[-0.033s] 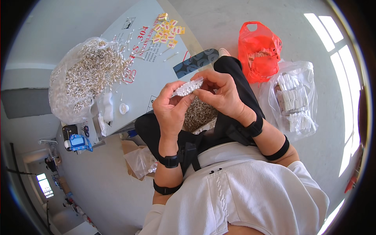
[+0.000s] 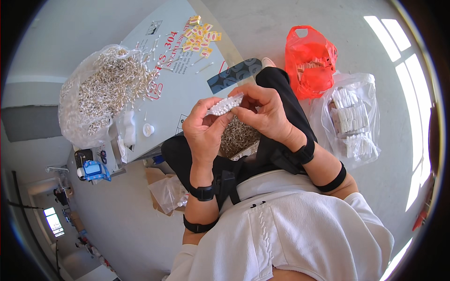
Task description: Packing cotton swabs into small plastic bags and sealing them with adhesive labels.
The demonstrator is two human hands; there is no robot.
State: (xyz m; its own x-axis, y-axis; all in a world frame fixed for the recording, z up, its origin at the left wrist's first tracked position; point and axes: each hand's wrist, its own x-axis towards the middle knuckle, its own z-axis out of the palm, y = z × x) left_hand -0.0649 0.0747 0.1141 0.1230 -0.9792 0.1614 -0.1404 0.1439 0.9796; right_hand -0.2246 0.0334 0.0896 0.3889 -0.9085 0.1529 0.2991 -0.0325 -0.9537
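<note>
Between my two hands is a small clear bag of cotton swabs (image 2: 224, 107), its white tips facing up. My left hand (image 2: 202, 129) grips its left end with thumb and fingers. On the other side, my right hand (image 2: 265, 112) pinches the right end near the bag's edge. Below the hands, between my legs, sits a mass of loose cotton swabs (image 2: 238, 136), partly hidden by my hands. A large clear plastic bag (image 2: 75, 112) at the left of the table spills a heap of loose swabs (image 2: 110, 79).
Small yellow-and-white packets (image 2: 199, 40) lie at the table's (image 2: 164, 112) far end, with scattered swabs nearby. A red plastic bag (image 2: 309, 47) and a clear bag of packed swabs (image 2: 349, 117) rest on the floor at right. Below the table stands a cardboard box (image 2: 157, 180).
</note>
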